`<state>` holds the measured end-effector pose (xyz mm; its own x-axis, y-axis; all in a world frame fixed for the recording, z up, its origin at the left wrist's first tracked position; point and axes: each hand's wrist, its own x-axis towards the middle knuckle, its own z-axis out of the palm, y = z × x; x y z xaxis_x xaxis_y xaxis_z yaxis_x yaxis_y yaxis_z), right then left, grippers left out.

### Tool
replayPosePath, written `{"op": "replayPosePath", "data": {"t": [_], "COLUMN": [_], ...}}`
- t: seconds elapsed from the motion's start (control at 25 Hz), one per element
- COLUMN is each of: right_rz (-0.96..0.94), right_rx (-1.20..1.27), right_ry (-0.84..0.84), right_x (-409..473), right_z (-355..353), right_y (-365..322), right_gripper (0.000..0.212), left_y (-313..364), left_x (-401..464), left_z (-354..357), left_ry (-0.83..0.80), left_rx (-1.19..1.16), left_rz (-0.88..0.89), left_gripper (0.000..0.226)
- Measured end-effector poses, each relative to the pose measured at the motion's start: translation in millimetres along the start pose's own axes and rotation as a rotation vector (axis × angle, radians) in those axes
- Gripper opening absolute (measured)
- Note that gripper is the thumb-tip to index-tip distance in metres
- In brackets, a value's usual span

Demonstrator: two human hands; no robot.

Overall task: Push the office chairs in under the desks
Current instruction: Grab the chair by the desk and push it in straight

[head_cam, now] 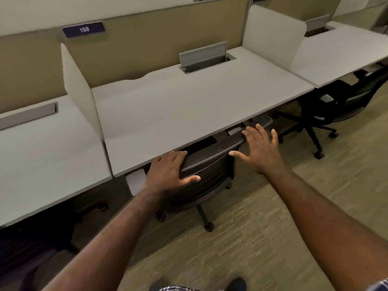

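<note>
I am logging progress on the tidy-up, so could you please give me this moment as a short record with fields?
setting: row of pale grey desks with white dividers and tan back panels
label: blue plate, number blurred
near chair: black mesh-backed office chair, backrest top at the middle desk's edge
left hand: gripping the backrest's left top corner
right hand: open, fingers spread, at the backrest's right end; contact unclear
other chair: black office chair at the right desk, sticking out
floor: brownish carpet
</note>
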<state>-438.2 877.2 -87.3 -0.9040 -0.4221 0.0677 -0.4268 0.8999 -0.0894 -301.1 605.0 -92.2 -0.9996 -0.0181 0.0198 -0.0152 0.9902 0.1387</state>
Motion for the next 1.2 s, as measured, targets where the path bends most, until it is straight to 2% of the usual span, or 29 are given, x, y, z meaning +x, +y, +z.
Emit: {"op": "replayPosePath", "data": {"t": [0.16,0.36,0.56,0.8,1.2], "right_rz": [-0.201,-0.363,-0.413,-0.420,-0.307], "right_rx": [-0.096,-0.158,-0.083,-0.021,0.035], "right_ry": [-0.130,-0.125,-0.149,-0.093,-0.047], "right_x": [49,74,87,92,77], "right_z": [-15,-16,-15,-9,-7], "right_y": [27,37,47,54,46], "right_gripper": [0.135,0.128,0.124,0.105,0.093], "left_y": [30,49,50,49,19], "left_x": [11,19,22,28,42], "left_z": [-3,1,-1,-6,-15], "left_ry": [-0.087,0.028,0.047,-0.003,-0.010], "left_rx": [-0.055,0.036,0.091,0.091,0.117], "left_rz": [-0.241,-0.396,-0.418,-0.395,-0.289], "left_gripper": [0.089,0.088,0.090,0.090,0.095]}}
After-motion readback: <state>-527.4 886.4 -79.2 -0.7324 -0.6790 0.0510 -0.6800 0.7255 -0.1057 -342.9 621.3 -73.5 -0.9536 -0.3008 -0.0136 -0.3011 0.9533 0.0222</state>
